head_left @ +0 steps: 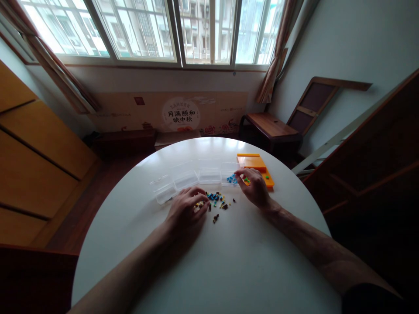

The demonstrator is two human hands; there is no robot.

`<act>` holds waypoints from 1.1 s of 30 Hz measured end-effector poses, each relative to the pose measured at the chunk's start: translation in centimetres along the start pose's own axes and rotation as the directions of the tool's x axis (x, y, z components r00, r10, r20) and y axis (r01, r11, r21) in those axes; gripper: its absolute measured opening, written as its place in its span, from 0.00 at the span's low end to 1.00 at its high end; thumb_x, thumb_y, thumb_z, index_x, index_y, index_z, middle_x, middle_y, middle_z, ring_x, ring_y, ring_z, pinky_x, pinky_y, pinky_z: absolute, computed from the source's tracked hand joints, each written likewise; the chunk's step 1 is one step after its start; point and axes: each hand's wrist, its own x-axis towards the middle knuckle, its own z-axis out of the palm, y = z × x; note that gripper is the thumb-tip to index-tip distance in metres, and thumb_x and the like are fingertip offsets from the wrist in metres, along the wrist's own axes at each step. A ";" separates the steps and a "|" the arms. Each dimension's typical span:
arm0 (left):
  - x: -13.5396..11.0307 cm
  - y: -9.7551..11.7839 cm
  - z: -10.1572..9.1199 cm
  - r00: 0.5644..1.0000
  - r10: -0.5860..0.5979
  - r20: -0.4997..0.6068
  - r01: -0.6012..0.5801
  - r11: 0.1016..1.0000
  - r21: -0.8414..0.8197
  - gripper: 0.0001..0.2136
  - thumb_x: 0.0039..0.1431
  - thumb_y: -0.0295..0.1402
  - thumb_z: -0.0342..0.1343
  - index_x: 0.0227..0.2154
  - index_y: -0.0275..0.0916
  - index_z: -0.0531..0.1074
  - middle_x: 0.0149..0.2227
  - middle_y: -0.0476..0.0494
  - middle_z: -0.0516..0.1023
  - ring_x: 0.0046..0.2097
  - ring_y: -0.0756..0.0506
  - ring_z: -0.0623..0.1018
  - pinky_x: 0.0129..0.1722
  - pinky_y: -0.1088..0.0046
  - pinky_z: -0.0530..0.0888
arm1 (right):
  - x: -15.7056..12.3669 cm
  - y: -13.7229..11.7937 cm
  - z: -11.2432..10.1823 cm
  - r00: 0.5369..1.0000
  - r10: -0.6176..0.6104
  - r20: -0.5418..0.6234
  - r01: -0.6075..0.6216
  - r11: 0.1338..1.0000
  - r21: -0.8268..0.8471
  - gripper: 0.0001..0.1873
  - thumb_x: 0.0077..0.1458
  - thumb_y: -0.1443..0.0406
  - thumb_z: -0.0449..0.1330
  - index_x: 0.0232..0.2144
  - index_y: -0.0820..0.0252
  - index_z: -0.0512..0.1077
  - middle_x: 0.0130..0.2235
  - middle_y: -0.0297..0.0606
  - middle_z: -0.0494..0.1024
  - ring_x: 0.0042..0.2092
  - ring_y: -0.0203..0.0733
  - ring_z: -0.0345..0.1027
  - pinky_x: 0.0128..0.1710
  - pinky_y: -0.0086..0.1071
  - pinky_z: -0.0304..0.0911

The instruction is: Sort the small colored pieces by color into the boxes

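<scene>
Spreading wide under the window (147,32), here's the round white table (248,261), and both forearms are reaching in across it! Over on the far right side sits the orange tray (250,162), just beyond the right hand. Left of it, four clear boxes (210,176) run in a curved row, their lids standing up behind.

Now the hands! The left hand (187,203) is palm down, fingers loosely curled over the near-left edge of the loose bits (214,197); whether it pinches one, I can't tell. The right hand (255,185) is up by the rightmost box, overlapping the tray from here, thumb and forefinger close together; anything between them? Can't tell.

And those bits: brown, yellow and blue, scattered on the bare tabletop between the two hands, right at the left fingertips and a little to the left of the right hand. Blue pieces (232,179) lie in the rightmost box, just left of the right fingertips. Smallest of all, a green piece (267,177) on the tray, just right of that hand!
</scene>
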 end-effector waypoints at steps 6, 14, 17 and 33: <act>0.1 -0.1 0.1 1.000 0.009 -0.007 -0.009 1.000 0.003 0.05 0.72 0.33 0.61 0.39 0.45 0.81 0.46 0.44 0.84 0.47 0.41 0.81 0.52 0.57 0.75 | 0.1 -2.0 -0.8 0.889 -0.347 0.297 0.275 0.926 0.259 0.03 0.68 0.65 0.66 0.41 0.51 0.80 0.42 0.38 0.85 0.45 0.47 0.77 0.51 0.43 0.70; 0.1 0.1 0.1 1.000 0.001 -0.009 -0.001 1.000 0.012 0.05 0.72 0.34 0.61 0.39 0.45 0.82 0.46 0.44 0.84 0.47 0.41 0.81 0.52 0.57 0.75 | -0.1 -1.9 -0.4 0.814 -0.437 0.382 0.345 0.893 0.288 0.03 0.68 0.64 0.69 0.43 0.49 0.82 0.44 0.36 0.86 0.45 0.45 0.78 0.53 0.42 0.69; 0.1 0.2 0.0 1.000 0.002 -0.002 -0.002 1.000 0.009 0.05 0.72 0.33 0.61 0.39 0.45 0.81 0.46 0.45 0.83 0.47 0.41 0.82 0.52 0.57 0.74 | -0.2 -1.9 -0.2 0.807 -0.435 0.400 0.340 0.895 0.287 0.02 0.69 0.63 0.69 0.41 0.48 0.83 0.44 0.35 0.86 0.45 0.44 0.78 0.53 0.42 0.69; 0.0 0.0 -0.2 1.000 -0.010 0.009 0.010 1.000 -0.011 0.05 0.72 0.33 0.61 0.39 0.45 0.81 0.47 0.44 0.84 0.48 0.40 0.81 0.52 0.56 0.75 | 0.4 0.7 0.4 0.998 -0.053 -0.046 0.055 0.998 0.031 0.03 0.68 0.63 0.67 0.41 0.51 0.83 0.38 0.36 0.86 0.43 0.50 0.78 0.59 0.51 0.69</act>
